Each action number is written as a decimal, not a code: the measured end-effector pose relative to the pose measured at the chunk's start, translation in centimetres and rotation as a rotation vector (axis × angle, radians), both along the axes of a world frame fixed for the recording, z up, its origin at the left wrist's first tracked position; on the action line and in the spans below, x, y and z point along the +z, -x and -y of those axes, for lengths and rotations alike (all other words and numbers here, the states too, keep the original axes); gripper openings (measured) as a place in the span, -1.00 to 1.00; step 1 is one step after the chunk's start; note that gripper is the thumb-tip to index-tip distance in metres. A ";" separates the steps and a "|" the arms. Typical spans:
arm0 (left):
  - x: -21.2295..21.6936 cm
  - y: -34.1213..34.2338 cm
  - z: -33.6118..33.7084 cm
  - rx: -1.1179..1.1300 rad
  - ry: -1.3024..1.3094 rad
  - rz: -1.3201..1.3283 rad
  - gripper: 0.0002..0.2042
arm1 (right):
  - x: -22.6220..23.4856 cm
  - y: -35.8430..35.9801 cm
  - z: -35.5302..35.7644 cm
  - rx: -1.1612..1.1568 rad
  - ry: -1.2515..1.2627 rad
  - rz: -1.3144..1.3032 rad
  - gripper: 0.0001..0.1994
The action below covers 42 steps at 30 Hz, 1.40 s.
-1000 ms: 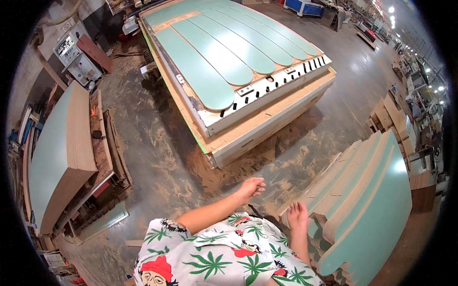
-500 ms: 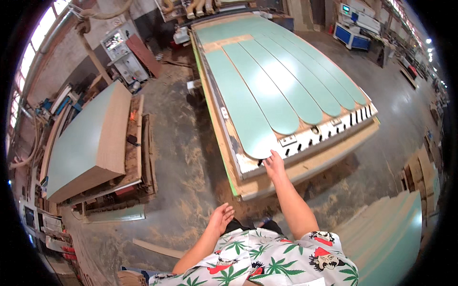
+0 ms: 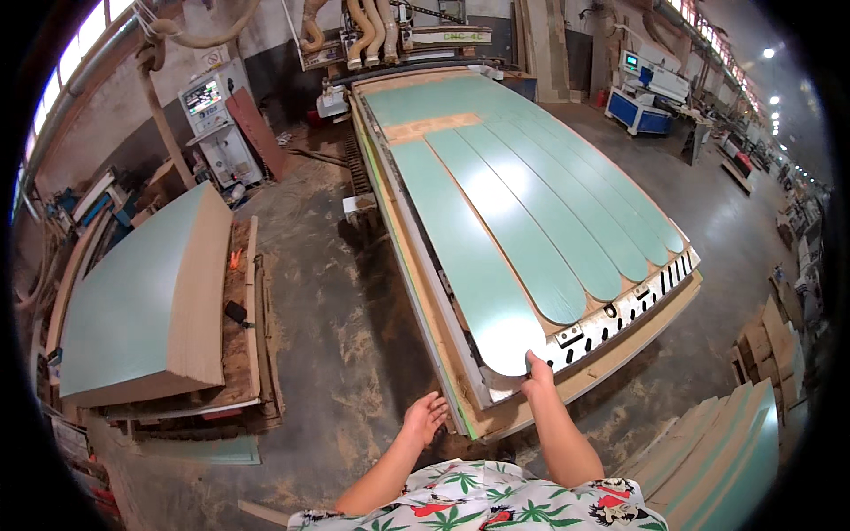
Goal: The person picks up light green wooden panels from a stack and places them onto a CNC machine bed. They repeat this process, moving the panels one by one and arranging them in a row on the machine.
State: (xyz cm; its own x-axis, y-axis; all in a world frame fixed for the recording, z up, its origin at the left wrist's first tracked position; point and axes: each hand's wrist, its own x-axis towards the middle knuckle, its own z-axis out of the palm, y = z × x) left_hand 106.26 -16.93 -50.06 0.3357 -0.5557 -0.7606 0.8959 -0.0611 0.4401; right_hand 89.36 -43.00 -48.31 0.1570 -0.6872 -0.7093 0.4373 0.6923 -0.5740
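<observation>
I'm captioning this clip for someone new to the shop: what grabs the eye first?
The long machine bed up the middle, covered in pale green rounded-end panels. At its near end the right hand touches the tip of the leftmost panel, the left hand open beside the bed's edge. A tall stack of green boards sits left.

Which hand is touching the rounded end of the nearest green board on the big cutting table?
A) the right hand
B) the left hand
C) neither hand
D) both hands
A: the right hand rests on the rounded end of the nearest green board, while the left hand hangs open beside the table edge.
</observation>
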 end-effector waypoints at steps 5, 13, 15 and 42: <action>2.3 -8.4 7.1 -0.226 0.159 0.083 -0.72 | 5.4 0.3 -5.1 -0.194 0.021 0.127 -0.58; 4.9 -16.0 18.0 -0.194 0.241 0.166 -0.61 | 6.0 13.6 -18.9 -0.495 0.210 -0.193 -0.63; 5.7 -15.9 19.7 -0.240 0.253 0.126 -0.53 | 8.3 15.9 -23.2 -0.596 0.300 -0.240 -0.64; 15.3 33.0 -4.3 -1.297 0.399 0.092 -0.33 | 5.2 31.7 -81.6 -1.812 -0.021 -0.945 -0.52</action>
